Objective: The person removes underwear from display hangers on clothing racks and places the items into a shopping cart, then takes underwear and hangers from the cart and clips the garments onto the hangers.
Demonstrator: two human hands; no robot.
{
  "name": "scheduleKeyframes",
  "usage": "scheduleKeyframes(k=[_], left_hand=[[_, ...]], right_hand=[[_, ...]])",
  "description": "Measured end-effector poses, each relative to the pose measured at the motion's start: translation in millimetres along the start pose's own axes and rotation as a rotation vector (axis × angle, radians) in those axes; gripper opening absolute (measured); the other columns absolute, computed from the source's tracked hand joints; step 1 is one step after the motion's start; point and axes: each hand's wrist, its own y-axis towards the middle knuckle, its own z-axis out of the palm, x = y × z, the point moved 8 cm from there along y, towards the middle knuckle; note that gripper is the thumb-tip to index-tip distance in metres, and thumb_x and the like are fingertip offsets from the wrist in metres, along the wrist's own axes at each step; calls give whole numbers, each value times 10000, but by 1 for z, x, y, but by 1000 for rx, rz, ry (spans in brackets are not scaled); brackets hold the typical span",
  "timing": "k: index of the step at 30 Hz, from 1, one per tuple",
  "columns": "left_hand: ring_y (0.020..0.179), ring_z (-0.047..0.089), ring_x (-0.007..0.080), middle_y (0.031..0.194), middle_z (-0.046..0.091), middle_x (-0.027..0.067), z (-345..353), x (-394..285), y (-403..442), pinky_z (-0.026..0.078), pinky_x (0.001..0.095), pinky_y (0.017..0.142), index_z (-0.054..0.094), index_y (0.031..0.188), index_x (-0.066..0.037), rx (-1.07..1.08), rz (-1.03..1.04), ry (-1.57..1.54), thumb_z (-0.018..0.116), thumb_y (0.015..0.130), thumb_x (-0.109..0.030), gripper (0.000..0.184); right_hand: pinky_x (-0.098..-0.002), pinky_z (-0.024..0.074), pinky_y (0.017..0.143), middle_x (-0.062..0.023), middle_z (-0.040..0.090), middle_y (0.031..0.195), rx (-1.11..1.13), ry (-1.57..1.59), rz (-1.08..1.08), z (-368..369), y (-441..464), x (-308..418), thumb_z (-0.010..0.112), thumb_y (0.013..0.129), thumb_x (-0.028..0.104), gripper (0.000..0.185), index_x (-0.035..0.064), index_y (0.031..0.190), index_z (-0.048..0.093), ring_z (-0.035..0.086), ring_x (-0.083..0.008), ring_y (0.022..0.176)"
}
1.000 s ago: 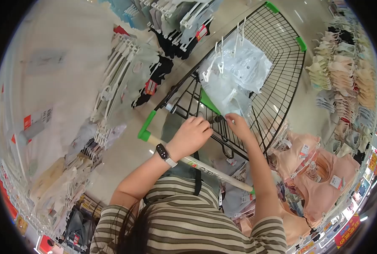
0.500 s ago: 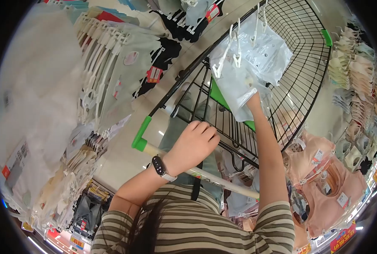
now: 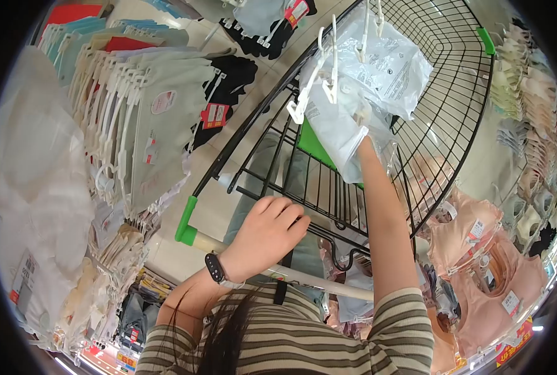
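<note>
My left hand (image 3: 267,232), with a black smartwatch (image 3: 215,267) at the wrist, hovers above the cart's handle bar (image 3: 303,278). Its fingers are curled, and what is under them is hidden. My right arm reaches into the cart; the right hand (image 3: 361,128) is inside a translucent plastic bag (image 3: 338,140), its fingers mostly covered and seen faintly through it. Beside this bag lies another clear bag (image 3: 394,72) with printing on it. White hangers with clips (image 3: 331,62) stick out above the bags.
The black wire cart (image 3: 453,106) has green corner pieces. Grey and white garments on hangers (image 3: 160,119) hang at the left, with black ones (image 3: 228,87) behind. Pink bras (image 3: 500,287) hang at the right. Tiled floor (image 3: 172,247) shows beneath the cart.
My right hand has gone from the bag's near edge into the bag. The view has shifted, bringing more of the left rack into sight. My left hand stays curled near the handle.
</note>
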Motion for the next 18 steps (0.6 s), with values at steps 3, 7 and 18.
scheduleKeyframes(k=[3,7,18], left_hand=[[944,512,208,956,552,9,0,1,1,398,349,841,593,933,-93,8,-16,-20,696,681,-135,275],[941,515,205,952,552,7,-1,1,1,403,347,835,597,937,-98,9,-22,-18,700,673,-135,285],[937,519,209,953,555,15,-1,0,0,408,348,833,600,935,-88,18,-11,-19,705,658,-128,299]], right_hand=[[-403,470,790,-201,623,962,-34,38,-4,0,16,13,530,829,261,293,42,1000,623,609,-341,895],[-400,469,797,-203,614,993,-55,80,-1,1,26,20,529,832,267,311,40,1029,609,606,-339,914],[-390,466,819,-211,591,1077,-33,164,-9,5,22,47,526,840,283,368,37,1109,573,597,-333,966]])
